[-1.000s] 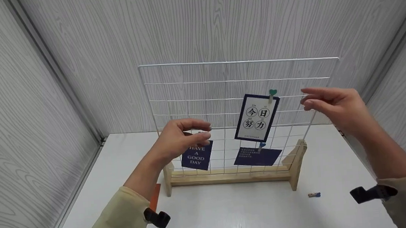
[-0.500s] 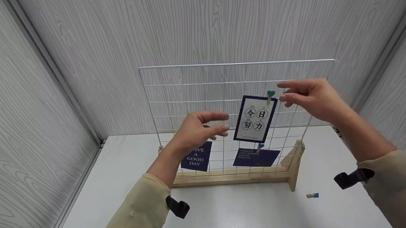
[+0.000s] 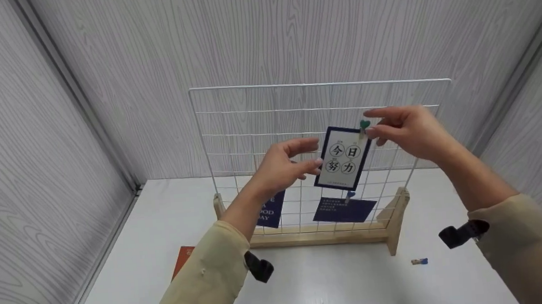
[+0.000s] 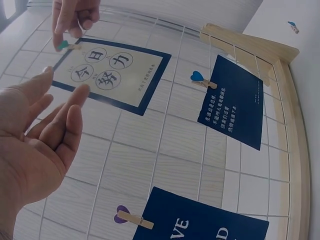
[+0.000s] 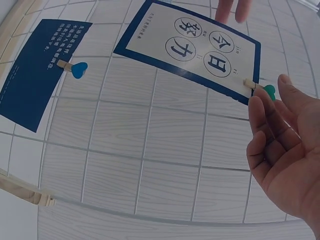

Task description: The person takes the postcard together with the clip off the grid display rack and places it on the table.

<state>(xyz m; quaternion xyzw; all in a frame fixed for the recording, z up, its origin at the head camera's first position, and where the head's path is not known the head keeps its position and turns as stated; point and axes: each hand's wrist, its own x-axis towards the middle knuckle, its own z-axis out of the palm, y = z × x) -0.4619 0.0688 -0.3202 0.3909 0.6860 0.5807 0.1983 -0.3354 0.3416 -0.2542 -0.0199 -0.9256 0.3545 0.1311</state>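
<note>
While the white card point(image 3: 344, 158) is hanging tilted on the wire grid point(image 3: 319, 84), a green heart clip point(image 3: 364, 124) is sitting at its upper right corner. Around that clip the right hand point(image 3: 412, 129) is holding thumb and forefinger parted; whether either is touching it, I cannot tell. At the card's left edge the left hand point(image 3: 282, 165) is hovering with fingers and thumb spread, pinching nothing, contact again being unclear. Compared with a second ago, both hands are standing much closer to the card, the left having come across from the lettered card point(image 3: 272, 212); that seems to be putting card and clip within easy reach, neither yet being gripped. Lower down, a dark blue card point(image 3: 343, 211) is hanging by a blue heart clip point(image 3: 350, 195), and a wooden stand point(image 3: 316, 239) is bearing the grid. Farther out, a loose clip point(image 3: 419, 261) is lying on the white table point(image 3: 339, 286).
</note>
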